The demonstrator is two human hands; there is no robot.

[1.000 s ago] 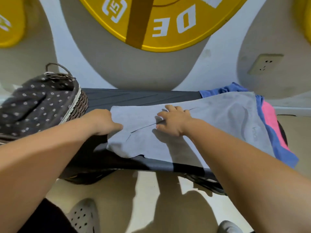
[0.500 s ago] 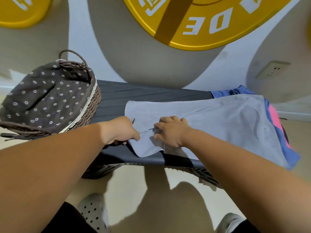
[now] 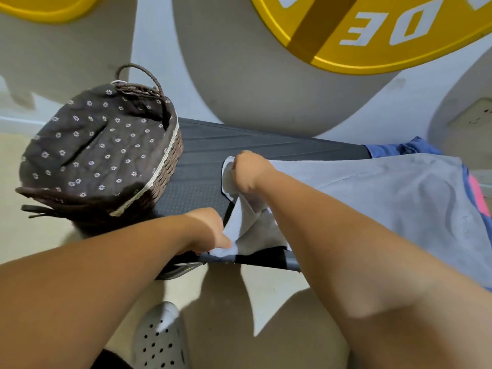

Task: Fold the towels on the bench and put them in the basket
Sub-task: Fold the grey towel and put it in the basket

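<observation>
A grey towel [image 3: 372, 193] lies spread over the right part of the dark bench [image 3: 239, 145]. My right hand [image 3: 249, 173] grips its far left corner, lifted a little off the bench. My left hand [image 3: 210, 233] pinches the near left corner at the bench's front edge. Between the two hands the towel's left edge hangs slack. Under the grey towel lie a blue towel [image 3: 399, 149] and a pink one [image 3: 479, 193], showing only at the right edge. A wicker basket [image 3: 165, 166] with a dark flowered lining stands on the bench's left end.
A wall with large yellow discs [image 3: 372, 35] rises right behind the bench. A wall socket [image 3: 476, 114] sits at the far right. My foot in a grey perforated shoe [image 3: 159, 336] stands on the beige floor in front of the bench.
Both hands left the middle of the towel. My right hand went to the far left corner and took hold of it; my left hand drew the near corner towards the front edge. The view swung left.
</observation>
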